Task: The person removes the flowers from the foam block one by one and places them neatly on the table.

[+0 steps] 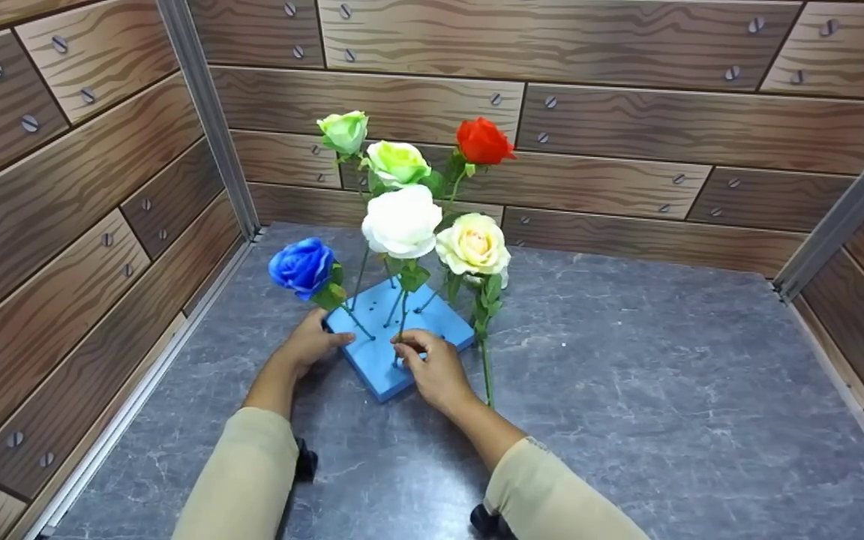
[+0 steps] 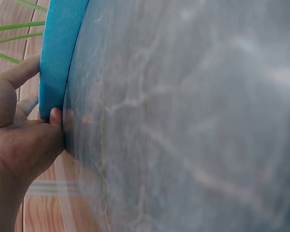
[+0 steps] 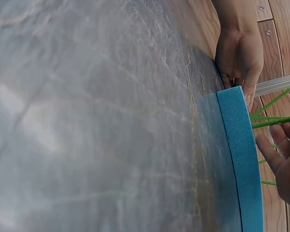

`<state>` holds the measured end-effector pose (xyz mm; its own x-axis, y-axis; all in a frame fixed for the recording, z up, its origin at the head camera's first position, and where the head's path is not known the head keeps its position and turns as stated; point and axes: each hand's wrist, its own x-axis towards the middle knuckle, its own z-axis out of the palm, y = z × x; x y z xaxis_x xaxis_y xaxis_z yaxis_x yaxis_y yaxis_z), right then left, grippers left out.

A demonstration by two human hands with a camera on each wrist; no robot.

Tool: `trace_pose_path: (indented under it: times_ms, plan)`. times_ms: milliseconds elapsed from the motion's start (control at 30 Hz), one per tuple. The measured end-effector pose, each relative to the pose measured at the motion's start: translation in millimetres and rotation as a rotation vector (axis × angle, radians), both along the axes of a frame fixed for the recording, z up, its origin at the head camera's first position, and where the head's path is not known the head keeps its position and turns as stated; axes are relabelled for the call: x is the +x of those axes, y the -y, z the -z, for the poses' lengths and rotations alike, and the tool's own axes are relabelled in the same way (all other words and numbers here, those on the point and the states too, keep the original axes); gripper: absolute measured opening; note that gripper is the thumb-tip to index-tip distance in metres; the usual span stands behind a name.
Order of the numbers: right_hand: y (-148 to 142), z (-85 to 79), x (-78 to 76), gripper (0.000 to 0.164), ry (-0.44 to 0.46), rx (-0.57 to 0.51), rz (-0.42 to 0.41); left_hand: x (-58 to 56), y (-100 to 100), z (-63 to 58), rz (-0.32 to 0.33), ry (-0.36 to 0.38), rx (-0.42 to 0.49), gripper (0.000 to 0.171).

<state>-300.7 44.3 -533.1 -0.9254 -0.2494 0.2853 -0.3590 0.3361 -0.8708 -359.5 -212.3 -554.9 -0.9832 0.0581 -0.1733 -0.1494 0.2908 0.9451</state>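
Note:
A square blue foam block lies on the table with several artificial roses standing in it. My left hand holds the block by its left corner, thumb over the top and other fingers at the side. With thumb and fingertips, my right hand pinches the lower stem of the white rose, whose foot meets the block near its front edge. The blue rose leans left, close to my left thumb. In the right wrist view, the pinched green stem rises from the block.
Behind stand two green roses and a red rose. A cream rose leans right. Beside the block runs a leafy stem, its bloom mostly hidden behind the cream rose. Wood-patterned walls enclose the grey table.

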Motion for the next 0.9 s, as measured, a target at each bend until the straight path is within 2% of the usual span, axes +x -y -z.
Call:
trace_pose_path:
  times_ms: [300, 500, 667, 900]
  plan:
    - [-4, -4.1, 1.5, 0.018, -0.035, -0.079, -0.018, 0.7, 3, 0.6, 0.007, 0.033, -0.006, 0.085]
    - [-8, -9.1, 4.8, 0.018, -0.001, -0.115, -0.041, 0.0, 2, -0.1, 0.008, 0.032, -0.003, 0.086]
    - [-12, -10.9, 8.3, 0.021, -0.032, -0.099, -0.045, 0.4, 1, -1.1, 0.0, 0.047, -0.016, 0.085]
    - [-18, -13.4, 16.2, 0.016, -0.054, -0.054, -0.047, 1.0, 0, -0.3, 0.007, 0.025, 0.001, 0.082]
